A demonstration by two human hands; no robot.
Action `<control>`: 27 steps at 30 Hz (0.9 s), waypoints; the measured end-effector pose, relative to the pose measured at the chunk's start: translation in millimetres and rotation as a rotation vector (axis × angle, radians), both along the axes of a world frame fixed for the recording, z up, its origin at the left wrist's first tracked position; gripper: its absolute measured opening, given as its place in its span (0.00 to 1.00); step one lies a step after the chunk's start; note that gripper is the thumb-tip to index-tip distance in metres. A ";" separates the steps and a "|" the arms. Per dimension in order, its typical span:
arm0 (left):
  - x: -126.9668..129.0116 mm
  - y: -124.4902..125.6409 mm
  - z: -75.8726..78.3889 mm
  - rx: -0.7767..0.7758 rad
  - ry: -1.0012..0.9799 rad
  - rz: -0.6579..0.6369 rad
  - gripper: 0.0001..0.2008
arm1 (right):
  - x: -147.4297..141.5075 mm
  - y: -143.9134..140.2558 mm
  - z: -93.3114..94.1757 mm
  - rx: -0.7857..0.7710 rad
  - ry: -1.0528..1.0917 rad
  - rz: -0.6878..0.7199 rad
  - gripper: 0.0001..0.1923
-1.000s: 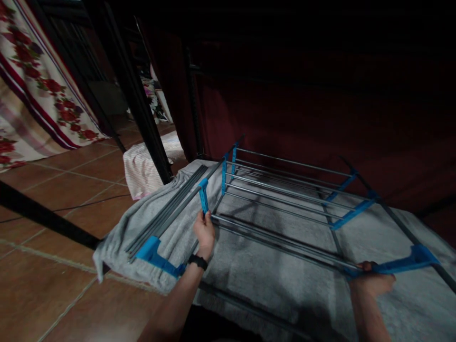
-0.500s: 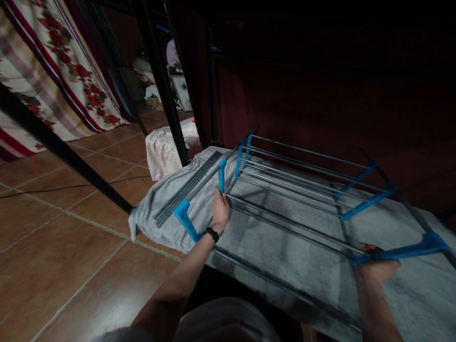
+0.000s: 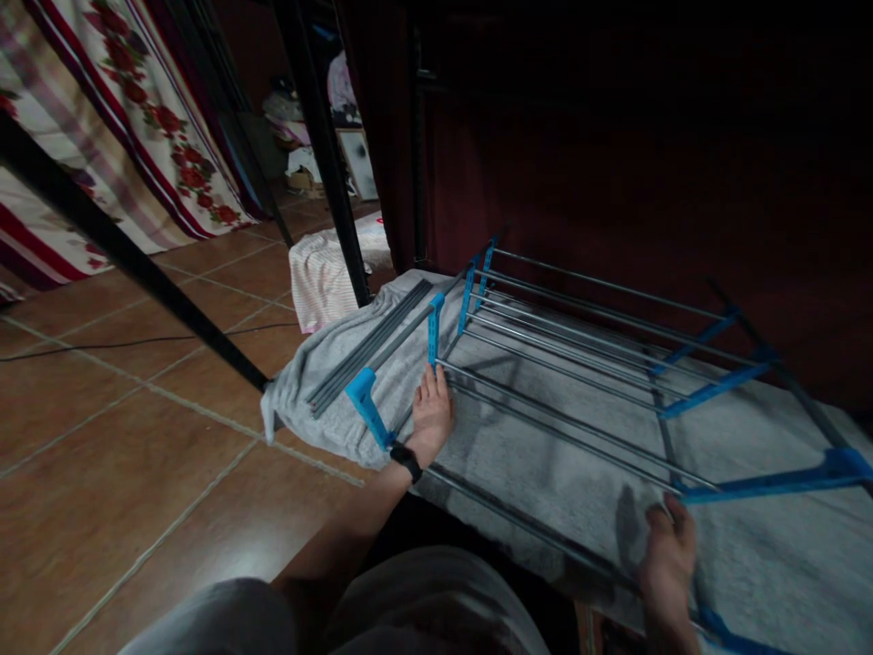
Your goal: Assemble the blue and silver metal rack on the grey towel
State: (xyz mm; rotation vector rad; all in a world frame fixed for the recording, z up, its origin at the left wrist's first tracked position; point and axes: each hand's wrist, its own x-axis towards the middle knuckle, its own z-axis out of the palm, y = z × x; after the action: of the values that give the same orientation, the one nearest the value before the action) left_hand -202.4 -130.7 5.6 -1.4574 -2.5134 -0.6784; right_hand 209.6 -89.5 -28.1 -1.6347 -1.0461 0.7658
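A partly assembled rack of grey metal rods (image 3: pixel 573 426) and blue plastic brackets lies on a grey cloth. My left hand (image 3: pixel 433 418) is open, its fingers stretched out at the foot of an upright blue bracket (image 3: pixel 434 329). Left of that hand, another blue bracket (image 3: pixel 368 407) leans at a slant. Below the end of the long right-hand bracket (image 3: pixel 777 480), my right hand (image 3: pixel 667 550) hangs with its fingers loosely bent and apart, nothing visible in them. A lower rod (image 3: pixel 525 518) runs across nearest my body.
Several loose grey rods (image 3: pixel 372 348) lie side by side on the cloth (image 3: pixel 300 391). Black metal posts (image 3: pixel 327 155) stand at the left and back. A dark red panel (image 3: pixel 614 182) closes off the rear. A cable (image 3: pixel 150 339) crosses the tiled floor.
My right hand has let go of the right-hand bracket and moved left and down from it. The left hand's fingers have loosened and straightened. The view has shifted slightly.
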 end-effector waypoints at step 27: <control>11.5 -31.9 -1.7 -0.420 0.334 -0.606 0.25 | -54.3 -43.7 -4.3 0.035 -1.162 0.603 0.19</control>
State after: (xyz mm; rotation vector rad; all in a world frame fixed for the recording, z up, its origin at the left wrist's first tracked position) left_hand -190.8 -162.6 3.9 -2.2884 -2.0249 0.0589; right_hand 155.4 -133.2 -32.3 -1.7231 -2.4141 0.0588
